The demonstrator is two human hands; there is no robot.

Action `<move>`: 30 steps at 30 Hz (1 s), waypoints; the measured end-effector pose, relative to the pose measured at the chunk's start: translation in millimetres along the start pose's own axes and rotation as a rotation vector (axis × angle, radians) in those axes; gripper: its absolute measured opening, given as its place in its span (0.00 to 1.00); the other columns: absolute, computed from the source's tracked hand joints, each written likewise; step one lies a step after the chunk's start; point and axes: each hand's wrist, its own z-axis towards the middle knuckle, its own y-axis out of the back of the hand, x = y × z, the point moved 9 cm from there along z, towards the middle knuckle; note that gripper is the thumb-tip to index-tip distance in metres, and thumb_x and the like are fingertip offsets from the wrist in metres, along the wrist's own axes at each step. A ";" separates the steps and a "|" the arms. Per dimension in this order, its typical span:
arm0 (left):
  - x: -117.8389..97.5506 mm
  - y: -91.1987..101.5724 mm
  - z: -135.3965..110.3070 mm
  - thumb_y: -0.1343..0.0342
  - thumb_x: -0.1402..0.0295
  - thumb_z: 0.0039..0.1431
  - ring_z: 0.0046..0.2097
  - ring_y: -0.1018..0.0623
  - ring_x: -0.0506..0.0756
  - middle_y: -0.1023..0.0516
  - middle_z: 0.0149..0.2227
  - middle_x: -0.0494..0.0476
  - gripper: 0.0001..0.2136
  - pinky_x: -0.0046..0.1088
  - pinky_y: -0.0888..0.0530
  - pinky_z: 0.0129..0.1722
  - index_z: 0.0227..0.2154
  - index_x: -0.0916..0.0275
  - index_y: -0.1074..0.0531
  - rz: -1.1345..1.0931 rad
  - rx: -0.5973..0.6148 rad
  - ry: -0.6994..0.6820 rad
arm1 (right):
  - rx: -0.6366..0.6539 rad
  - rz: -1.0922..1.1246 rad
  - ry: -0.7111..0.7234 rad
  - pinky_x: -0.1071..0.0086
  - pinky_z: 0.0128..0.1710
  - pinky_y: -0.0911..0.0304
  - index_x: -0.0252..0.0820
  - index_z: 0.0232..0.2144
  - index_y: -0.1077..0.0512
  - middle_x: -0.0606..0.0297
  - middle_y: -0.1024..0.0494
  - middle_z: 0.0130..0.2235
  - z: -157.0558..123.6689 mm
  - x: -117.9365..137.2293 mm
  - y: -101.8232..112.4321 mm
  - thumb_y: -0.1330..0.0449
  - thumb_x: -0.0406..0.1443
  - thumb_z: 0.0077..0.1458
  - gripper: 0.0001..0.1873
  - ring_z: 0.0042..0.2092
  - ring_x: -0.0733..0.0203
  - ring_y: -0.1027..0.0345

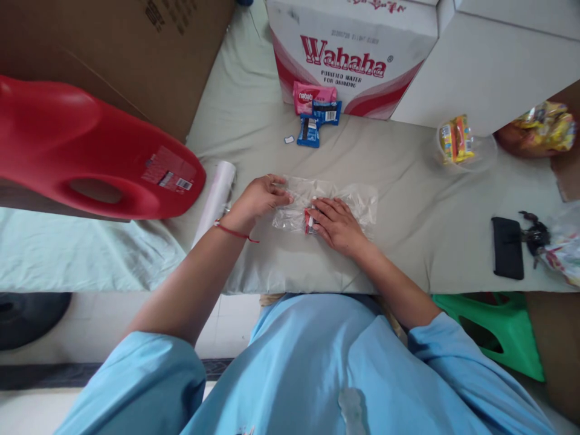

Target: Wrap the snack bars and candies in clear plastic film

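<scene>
A clear plastic bag (300, 188) lies flat on the cloth in front of me. My left hand (263, 198) is at the bag's left end, its fingers curled together over the edge. Flat on the middle of the bag rests my right hand (339, 225), fingers stretched out and slightly apart. Partly under those fingers is a small red and white packet (309, 221); most of it is covered, and whether it sits inside the bag is hard to make out.
Beyond the bag are a pink nabati packet (312, 93), blue packets (309, 131) and a Wahaha carton (348, 54). Left stand a white roll (216, 196) and a red plastic container (113, 151). A clear bowl (483, 154) with yellow packets and a black phone (506, 248) lie right.
</scene>
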 end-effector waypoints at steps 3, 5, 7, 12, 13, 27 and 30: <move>0.3 -2.2 0.1 0.28 0.70 0.36 0.31 0.22 0.53 0.22 0.28 0.48 0.26 0.29 0.29 0.36 0.43 0.62 0.26 -0.023 -0.005 0.017 | 0.009 0.008 -0.007 0.45 0.75 0.53 0.47 0.68 0.30 0.56 0.32 0.71 0.4 -0.1 0.3 0.49 0.43 0.75 0.24 0.73 0.49 0.44; -0.1 -3.6 -0.2 0.27 0.68 0.35 0.28 0.25 0.51 0.24 0.25 0.46 0.23 0.28 0.31 0.32 0.39 0.63 0.25 -0.001 -0.025 0.019 | 0.014 0.015 -0.013 0.44 0.75 0.53 0.48 0.68 0.30 0.56 0.32 0.71 0.6 -0.3 0.5 0.48 0.43 0.75 0.24 0.73 0.49 0.45; -1.6 -5.0 -1.3 0.27 0.67 0.36 0.27 0.28 0.50 0.25 0.24 0.47 0.18 0.27 0.34 0.31 0.33 0.63 0.24 0.023 -0.039 0.009 | 0.016 0.018 -0.016 0.45 0.75 0.53 0.48 0.68 0.30 0.56 0.32 0.71 0.8 -0.1 0.7 0.48 0.43 0.75 0.24 0.73 0.49 0.45; -5.9 -3.6 -7.2 0.32 0.64 0.40 0.28 0.30 0.50 0.25 0.24 0.48 0.11 0.27 0.35 0.30 0.27 0.63 0.22 0.038 -0.066 -0.028 | 0.022 0.019 -0.018 0.45 0.75 0.53 0.49 0.69 0.31 0.57 0.33 0.71 1.0 -0.2 0.6 0.48 0.43 0.75 0.25 0.74 0.49 0.45; -5.3 -2.0 -7.7 0.32 0.63 0.41 0.28 0.30 0.50 0.25 0.24 0.48 0.10 0.27 0.36 0.30 0.26 0.63 0.22 0.043 -0.076 -0.030 | 0.023 0.017 -0.018 0.45 0.75 0.53 0.48 0.69 0.31 0.57 0.33 0.72 1.0 -0.5 0.4 0.48 0.43 0.75 0.25 0.74 0.50 0.45; -77.3 -32.6 -137.7 0.47 0.65 0.68 0.45 0.21 0.60 0.19 0.40 0.60 0.09 0.40 0.27 0.50 0.42 0.57 0.22 0.688 -0.465 -0.801 | 0.031 0.063 0.055 0.36 0.76 0.76 0.45 0.78 0.52 0.52 0.40 0.75 -3.2 3.5 -0.1 0.51 0.48 0.75 0.36 0.77 0.48 0.51; -56.0 -92.2 -135.7 0.50 0.67 0.69 0.51 0.20 0.61 0.17 0.49 0.63 0.14 0.42 0.26 0.53 0.50 0.57 0.21 0.736 -0.172 -0.880 | 0.032 0.181 0.057 0.38 0.77 0.70 0.43 0.79 0.60 0.51 0.42 0.75 -5.5 -2.4 5.9 0.55 0.47 0.75 0.39 0.78 0.49 0.54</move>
